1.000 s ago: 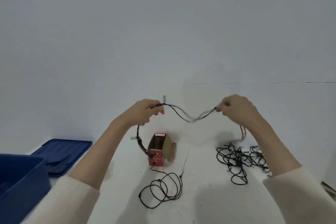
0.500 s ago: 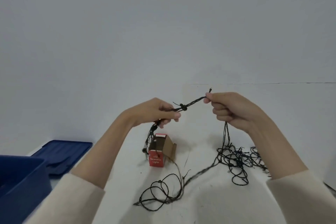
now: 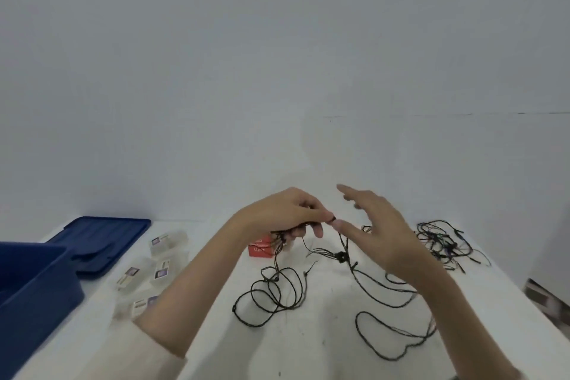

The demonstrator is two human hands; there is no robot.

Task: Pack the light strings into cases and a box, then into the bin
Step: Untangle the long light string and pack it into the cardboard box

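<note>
With the left hand [image 3: 283,216] clamped on the light string [image 3: 341,256] and the right hand's [image 3: 379,231] grip apart, new loops need winding small.

— Was there any writing that could be read?
— Only on the red box [image 3: 254,253]. Its front carried a few short lines of white lettering [image 3: 259,245], too blurred to make out.
— And the clear cases [image 3: 176,239] on the surface [image 3: 324,348]?
— Each bore a small label [image 3: 161,273] with a tiny picture, but the print was too small to read.
</note>
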